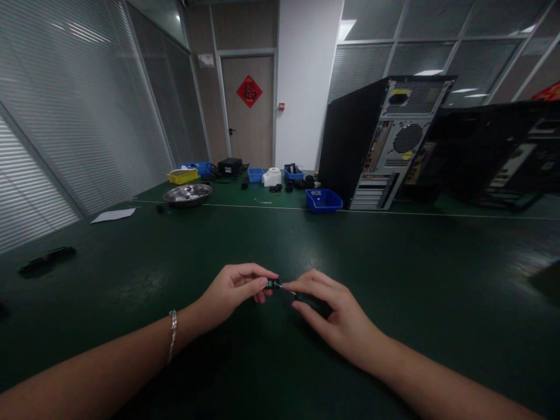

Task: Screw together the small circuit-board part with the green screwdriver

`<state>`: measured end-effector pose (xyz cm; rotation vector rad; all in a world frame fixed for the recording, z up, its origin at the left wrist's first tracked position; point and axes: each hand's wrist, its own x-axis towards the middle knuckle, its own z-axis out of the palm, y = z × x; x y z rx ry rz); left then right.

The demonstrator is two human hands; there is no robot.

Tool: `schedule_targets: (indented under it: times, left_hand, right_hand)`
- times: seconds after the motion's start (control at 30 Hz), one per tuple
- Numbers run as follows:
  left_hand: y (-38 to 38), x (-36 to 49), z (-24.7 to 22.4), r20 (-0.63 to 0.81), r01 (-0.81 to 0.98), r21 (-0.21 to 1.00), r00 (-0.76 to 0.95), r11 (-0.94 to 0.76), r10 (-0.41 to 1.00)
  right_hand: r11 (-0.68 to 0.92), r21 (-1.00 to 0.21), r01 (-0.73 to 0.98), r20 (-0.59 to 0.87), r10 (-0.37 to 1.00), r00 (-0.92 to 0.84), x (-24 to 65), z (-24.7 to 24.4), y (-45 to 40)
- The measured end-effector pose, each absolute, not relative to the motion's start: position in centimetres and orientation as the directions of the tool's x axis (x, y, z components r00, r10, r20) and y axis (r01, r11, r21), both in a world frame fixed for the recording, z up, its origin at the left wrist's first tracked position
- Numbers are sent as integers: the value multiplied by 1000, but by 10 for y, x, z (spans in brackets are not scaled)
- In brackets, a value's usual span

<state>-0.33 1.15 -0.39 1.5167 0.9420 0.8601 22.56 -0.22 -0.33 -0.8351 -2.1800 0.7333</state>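
Between the thumb and fingers of my left hand [238, 287] is a small green circuit board [272, 284], its far end covered by the fingers. My right hand [329, 309] is closed around the dark handle of a screwdriver [312, 302]. The thin metal shaft points left and its tip meets, or comes very close to, the board's right end; which of the two I cannot tell. Both hands are just above the green tabletop [210, 361].
A blue bin [324, 200] and a tall black computer case [371, 140] stand at the back right. A metal bowl [188, 194], a white paper [114, 215] and a yellow tray [182, 175] are at the back left. A black object [47, 260] lies far left.
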Motion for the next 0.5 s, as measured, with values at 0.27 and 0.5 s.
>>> schedule_targets:
  times: [0.27,0.5]
  left_hand:
    - [11,-3,-5,19,176,978,445,-109,895]
    - [10,0,-5,6,165,982,451,-90,892]
  right_hand:
    - [652,-632,420,382,733,-563,225,-3,-3]
    - [629,-655,419,362,748,-556,225,-4,-3]
